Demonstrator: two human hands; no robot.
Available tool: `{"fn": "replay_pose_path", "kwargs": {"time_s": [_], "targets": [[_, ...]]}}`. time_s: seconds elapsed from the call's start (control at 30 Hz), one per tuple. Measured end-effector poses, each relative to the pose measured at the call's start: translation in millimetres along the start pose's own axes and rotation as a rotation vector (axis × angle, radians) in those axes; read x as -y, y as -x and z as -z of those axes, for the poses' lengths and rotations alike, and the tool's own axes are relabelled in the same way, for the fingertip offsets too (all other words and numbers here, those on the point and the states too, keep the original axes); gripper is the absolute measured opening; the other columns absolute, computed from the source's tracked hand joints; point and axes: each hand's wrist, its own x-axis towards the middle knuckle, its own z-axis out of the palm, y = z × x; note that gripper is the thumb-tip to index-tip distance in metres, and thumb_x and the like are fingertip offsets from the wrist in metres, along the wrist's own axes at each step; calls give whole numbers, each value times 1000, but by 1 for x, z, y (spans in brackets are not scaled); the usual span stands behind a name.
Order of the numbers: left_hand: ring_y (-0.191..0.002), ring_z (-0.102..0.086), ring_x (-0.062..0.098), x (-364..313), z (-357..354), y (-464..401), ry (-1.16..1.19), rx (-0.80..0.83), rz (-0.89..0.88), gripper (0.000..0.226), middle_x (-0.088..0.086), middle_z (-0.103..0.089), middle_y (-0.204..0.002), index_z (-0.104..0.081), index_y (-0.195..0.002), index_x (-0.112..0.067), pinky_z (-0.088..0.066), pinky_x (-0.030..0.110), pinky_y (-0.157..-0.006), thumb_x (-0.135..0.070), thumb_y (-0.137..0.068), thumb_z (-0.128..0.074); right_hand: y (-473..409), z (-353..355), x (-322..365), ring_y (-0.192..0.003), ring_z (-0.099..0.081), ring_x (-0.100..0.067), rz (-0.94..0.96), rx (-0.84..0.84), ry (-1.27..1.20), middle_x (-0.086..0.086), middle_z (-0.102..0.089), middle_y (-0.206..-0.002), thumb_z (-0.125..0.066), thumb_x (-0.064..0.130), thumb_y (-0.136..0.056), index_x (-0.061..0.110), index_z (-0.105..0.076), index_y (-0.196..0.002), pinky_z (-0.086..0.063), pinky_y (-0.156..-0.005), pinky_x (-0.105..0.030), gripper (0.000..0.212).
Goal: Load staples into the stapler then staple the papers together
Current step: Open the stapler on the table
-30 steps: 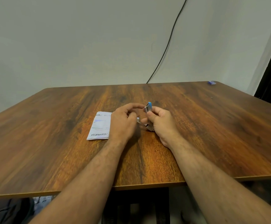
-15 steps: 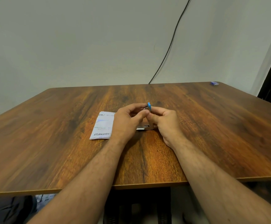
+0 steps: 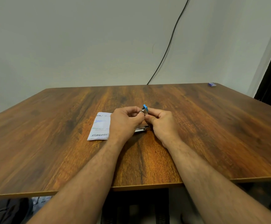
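A small stapler (image 3: 144,109) with a blue top stands swung open at the middle of the wooden table (image 3: 212,135); its metal base (image 3: 141,128) lies flat between my hands. My right hand (image 3: 161,122) grips the raised top arm. My left hand (image 3: 125,122) pinches at the metal tip of that arm with thumb and forefinger; what it pinches is too small to tell. A small stack of white papers (image 3: 100,126) with scribbled lines lies flat just left of my left hand, partly hidden by it.
A small blue box (image 3: 212,84) lies at the far right corner of the table. A black cable (image 3: 168,44) runs down the wall behind the table. The table's front edge is close under my forearms.
My left thumb and forefinger have moved up from beside the base to the tip of the raised stapler arm. The stapler base has settled flat on the table.
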Motion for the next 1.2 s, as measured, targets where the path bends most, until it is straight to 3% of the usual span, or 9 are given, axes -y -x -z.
{"fn": "replay_pose_path", "kwargs": {"time_s": [0.13, 0.23, 0.37, 0.47, 0.67, 0.77, 0.97, 1.1, 1.2], "targets": [[-73, -75, 13, -1, 3, 0, -5, -5, 67, 10, -1, -76, -70, -77, -79, -20, -60, 36, -82, -15, -84, -70, -5, 1, -4, -101, -70, -12, -82, -108, -14, 10, -78, -103, -68, 18, -94, 23, -78, -113, -55, -98, -42, 21], [-72, -72, 6, 0, 2, 0, -96, -25, 69, 10, -6, -76, -71, -78, -82, -22, -57, 23, -73, -16, -82, -69, -6, -1, -3, -96, -71, -18, -80, -186, 50, 8, -74, -93, -65, 19, -97, 27, -73, -101, -56, -88, -40, 13], [-64, -66, 4, 6, 2, -1, -352, -39, 52, 17, -15, -71, -69, -78, -81, -28, -50, 21, -62, -19, -78, -64, -6, 1, -1, -89, -69, -14, -142, -369, 41, 9, -67, -99, -64, 13, -94, 37, -52, -135, -60, -83, -42, 49], [-67, -64, 4, 8, 6, -1, -447, -35, 65, 20, -17, -71, -74, -77, -86, -33, -48, 22, -64, -21, -81, -63, -2, 2, 3, -87, -72, -21, -216, -398, 62, 17, -57, -95, -64, 9, -87, 36, -54, -132, -61, -81, -46, 53], [-75, -68, 11, 11, 12, -4, -479, -21, 166, 25, -11, -75, -79, -79, -87, -32, -55, 27, -73, -16, -76, -62, -3, -3, 4, -114, -66, -29, -299, -426, 234, -3, -62, -132, -63, 22, -77, 17, -60, -138, -53, -100, -47, 61], [-75, -68, 16, 9, 11, -2, -529, 20, 171, 31, -9, -74, -78, -79, -85, -31, -56, 29, -72, -10, -72, -60, -4, 3, 6, -109, -66, -30, -338, -446, 280, -4, -64, -103, -63, 8, -84, 9, -69, -120, -51, -84, -34, 36], [-85, -68, 13, 12, 13, -3, -553, 54, 147, 34, -8, -75, -88, -79, -93, -29, -55, 28, -80, -9, -71, -61, -4, 0, 5, -73, -75, -33, -340, -391, 293, -9, -73, -80, -58, 2, -82, 4, -72, -104, -63, -67, -47, 25], [-83, -67, 13, 13, 14, -5, -570, 56, 198, 29, -5, -76, -86, -81, -91, -27, -54, 26, -75, -10, -75, -64, -7, 5, 2, -32, -58, -8, -362, -343, 304, -2, -65, -55, -52, 5, -93, 13, -75, -77, -37, -35, -15, 30], [-82, -67, 13, 14, 14, -5, -548, 27, 209, 25, -5, -75, -85, -81, -88, -26, -51, 24, -72, -10, -75, -66, -5, 0, 3, -46, -67, -18, -309, -259, 351, -6, -69, -56, -52, 11, -86, 12, -73, -66, -51, -48, -25, 29]]}}
